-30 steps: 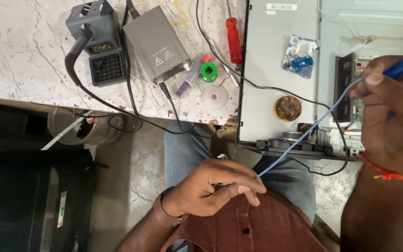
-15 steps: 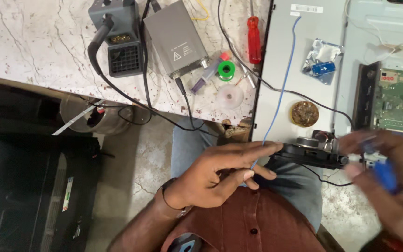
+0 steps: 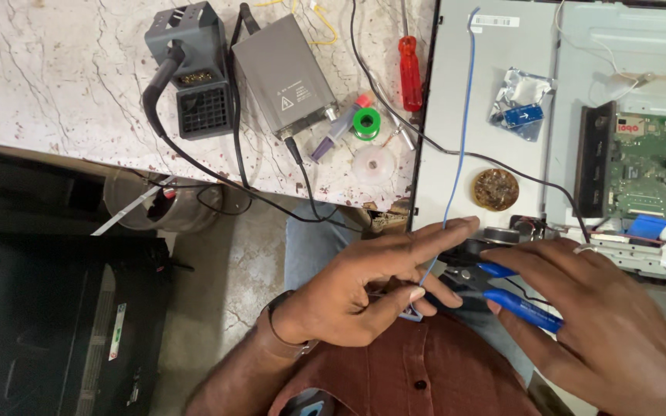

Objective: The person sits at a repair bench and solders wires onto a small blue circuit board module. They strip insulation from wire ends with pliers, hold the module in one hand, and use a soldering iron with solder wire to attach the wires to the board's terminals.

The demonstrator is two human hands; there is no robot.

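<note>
**Thin blue wire pinched in the left hand, blue-handled cutters under the right**

The left hand (image 3: 364, 289) sits at about 6 o'clock in the view, over the lap; its thumb and a curled finger are pressed together on the lower end of a thin blue wire (image 3: 462, 131), while the index finger stretches out straight toward 3 o'clock. From that pinch the wire runs up toward 12 o'clock across the grey metal back panel (image 3: 456, 77) of a flat screen set, ending near the panel's top edge.

The right hand (image 3: 610, 323) lies at about 4 o'clock, fingers spread and laid over the blue handles of a pair of small cutters (image 3: 502, 289); the fingers rest on the tool rather than closing round it, and whether the grip is firm cannot be told. The cutters' dark head points toward 9 o'clock, just beside the wire and the left index finger — touching or not, I cannot tell.

On the marble worktop (image 3: 55, 77) at 11 o'clock stand a grey soldering station (image 3: 283, 77) and a dark iron holder (image 3: 194, 81); near 12 o'clock lie a red-handled screwdriver (image 3: 410, 73), a green solder spool (image 3: 365, 123) and a clear empty spool (image 3: 374, 163). A round tin of brownish flux (image 3: 495, 189) sits on the panel; a green circuit board (image 3: 657, 177) shows at 3 o'clock.
</note>
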